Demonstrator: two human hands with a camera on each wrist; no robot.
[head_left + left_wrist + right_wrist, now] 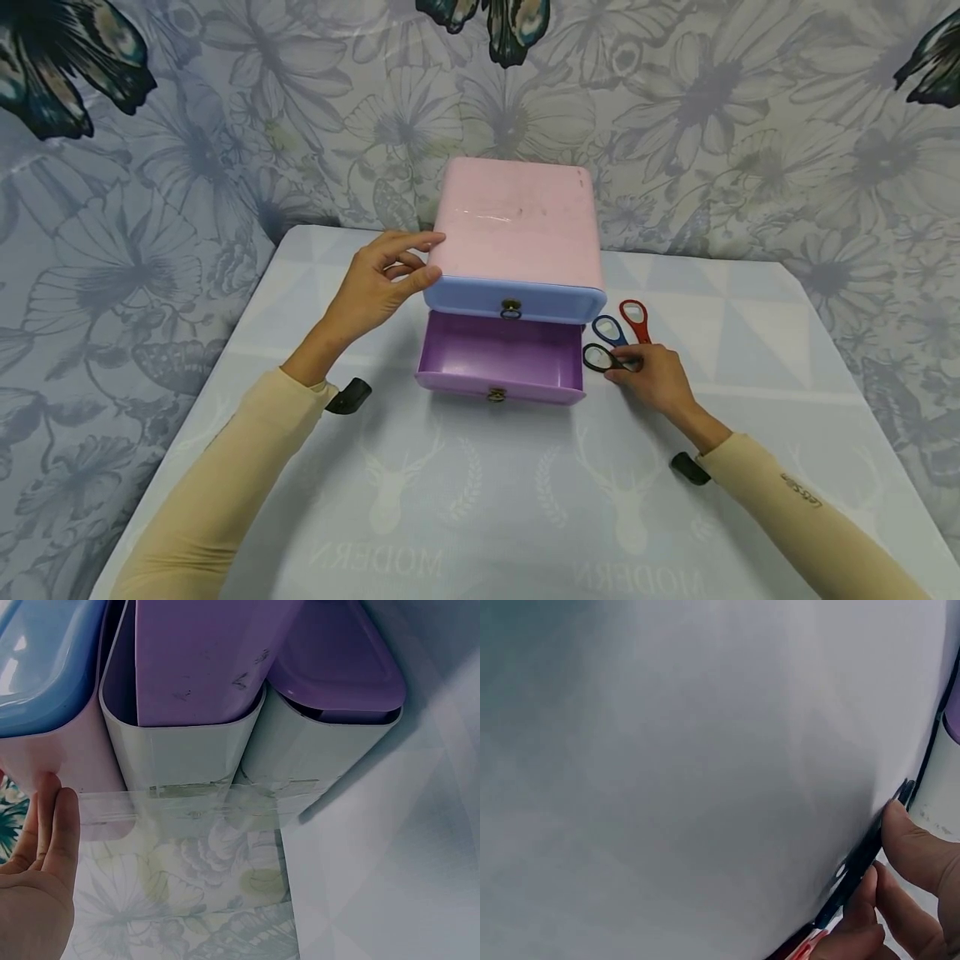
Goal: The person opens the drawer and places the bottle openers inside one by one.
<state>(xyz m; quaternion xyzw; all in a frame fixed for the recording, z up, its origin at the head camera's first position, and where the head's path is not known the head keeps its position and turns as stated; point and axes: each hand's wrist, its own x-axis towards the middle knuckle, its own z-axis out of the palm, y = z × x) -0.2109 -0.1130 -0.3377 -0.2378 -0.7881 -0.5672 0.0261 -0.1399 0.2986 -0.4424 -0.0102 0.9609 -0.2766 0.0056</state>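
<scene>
A small drawer unit (517, 221) with a pink top stands on the table, its blue upper drawer (465, 293) pushed in. Below that, the purple drawer (498, 350) is pulled out with nothing inside. My left hand (378, 279) touches the unit's left side near the top, and the left wrist view shows straight fingers (64, 832) against the pink wall. To the right of the unit, my right hand (654, 377) pinches black-handled scissors (597, 358) between thumb and fingers. Blue-handled scissors (609, 331) and red-handled scissors (635, 315) lie just beyond that hand.
A lower purple drawer (341, 660) shows pushed in, in the left wrist view. The white patterned table (510, 500) extends in front of the unit. Behind it rises a wall covering (697, 142) printed with flowers and butterflies.
</scene>
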